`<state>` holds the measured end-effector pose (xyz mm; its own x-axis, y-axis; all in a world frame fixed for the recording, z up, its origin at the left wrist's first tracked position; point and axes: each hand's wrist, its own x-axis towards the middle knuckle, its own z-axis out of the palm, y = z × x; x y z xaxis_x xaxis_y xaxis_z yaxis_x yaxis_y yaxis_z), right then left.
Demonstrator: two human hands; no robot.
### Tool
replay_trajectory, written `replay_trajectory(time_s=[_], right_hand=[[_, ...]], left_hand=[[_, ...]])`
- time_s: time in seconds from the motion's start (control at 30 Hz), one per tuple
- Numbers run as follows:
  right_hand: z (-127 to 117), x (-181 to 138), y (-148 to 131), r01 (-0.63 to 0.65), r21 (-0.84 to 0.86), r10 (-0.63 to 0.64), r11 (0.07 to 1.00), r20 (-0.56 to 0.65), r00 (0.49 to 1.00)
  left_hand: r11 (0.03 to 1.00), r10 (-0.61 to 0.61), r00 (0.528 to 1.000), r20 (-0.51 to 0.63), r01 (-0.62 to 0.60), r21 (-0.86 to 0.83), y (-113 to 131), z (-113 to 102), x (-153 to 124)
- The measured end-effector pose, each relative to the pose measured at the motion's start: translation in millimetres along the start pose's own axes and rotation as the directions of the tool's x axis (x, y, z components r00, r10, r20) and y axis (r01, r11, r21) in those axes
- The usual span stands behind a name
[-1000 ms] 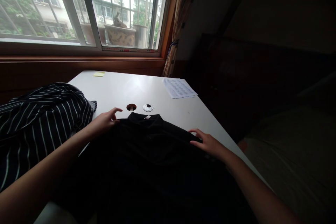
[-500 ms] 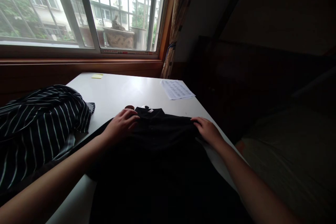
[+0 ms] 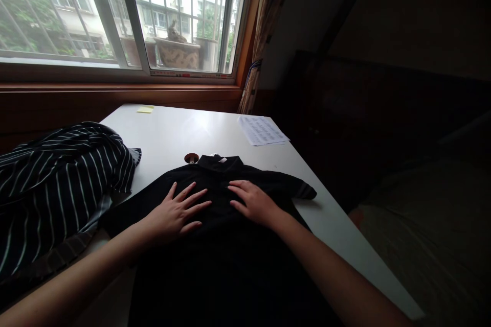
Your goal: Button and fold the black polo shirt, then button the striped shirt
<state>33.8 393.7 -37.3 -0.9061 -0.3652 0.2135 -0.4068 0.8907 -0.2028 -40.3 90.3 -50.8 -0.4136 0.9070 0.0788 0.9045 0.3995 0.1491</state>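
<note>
A black collared shirt [image 3: 218,255] lies spread over the white table [image 3: 172,130], its collar toward the window and a small white label inside the neck. My left hand [image 3: 178,214] rests flat on the left chest of the shirt, fingers spread wide. Beside it, my right hand [image 3: 255,203] lies on the shirt's front just below the collar, fingers stretched out and slightly apart. The right sleeve reaches out toward the table's right edge, with faint stripes at its cuff. The left sleeve is partly hidden behind my left forearm.
A heap of dark white-striped cloth [image 3: 65,189] sits at the left. Printed sheets [image 3: 263,130] lie at the far right corner, a yellow sticky note [image 3: 145,109] at the far left. A round hole [image 3: 191,158] in the tabletop shows beside the collar. Behind is a barred window [image 3: 184,20].
My right hand has let go of the shirt's right shoulder and moved left to its chest. My left hand has come down from near the collar and spread its fingers. The right sleeve now shows.
</note>
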Motion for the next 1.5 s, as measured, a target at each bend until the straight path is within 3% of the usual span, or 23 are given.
replay_trajectory(time_s=[0.1, 0.27, 0.37, 0.53, 0.67, 1.07, 1.3, 1.5], right_hand=[[17, -3, -21, -0.03, -0.004, 0.03, 1.0, 0.068, 0.997], [16, -5, -23, -0.072, -0.008, 0.073, 0.997, 0.146, 0.987], [14, 8, -14, -0.088, -0.023, 0.091, 0.996, 0.156, 0.984], [22, 36, 8, -0.138, -0.065, 0.147, 0.988, 0.147, 0.978], [25, 44, 32, -0.188, -0.095, 0.2, 0.978, 0.147, 0.969], [21, 38, 73, -0.288, -0.13, 0.304, 0.949, 0.121, 0.945], [20, 28, 97, -0.344, -0.161, 0.363, 0.925, 0.109, 0.926], [17, 19, 95, -0.404, -0.249, 0.433, 0.88, 0.073, 0.899]], left_hand=[[1.0, -0.007, 1.0, 0.022, 0.007, -0.002, -11, -3, -12], [0.999, -0.01, 0.998, 0.066, 0.012, -0.03, -22, -13, -14], [0.998, -0.059, 0.998, 0.007, 0.059, -0.022, -20, -11, 8], [0.99, -0.134, 0.982, -0.13, 0.139, 0.028, -25, 11, 56], [0.984, -0.168, 0.974, -0.153, 0.175, 0.037, -39, 22, 72], [0.935, -0.341, 0.935, -0.098, 0.348, 0.066, -74, 14, 57], [0.921, -0.379, 0.92, -0.098, 0.385, 0.055, -81, 14, 51], [0.914, -0.405, 0.893, -0.195, 0.401, -0.061, -95, 17, 46]])
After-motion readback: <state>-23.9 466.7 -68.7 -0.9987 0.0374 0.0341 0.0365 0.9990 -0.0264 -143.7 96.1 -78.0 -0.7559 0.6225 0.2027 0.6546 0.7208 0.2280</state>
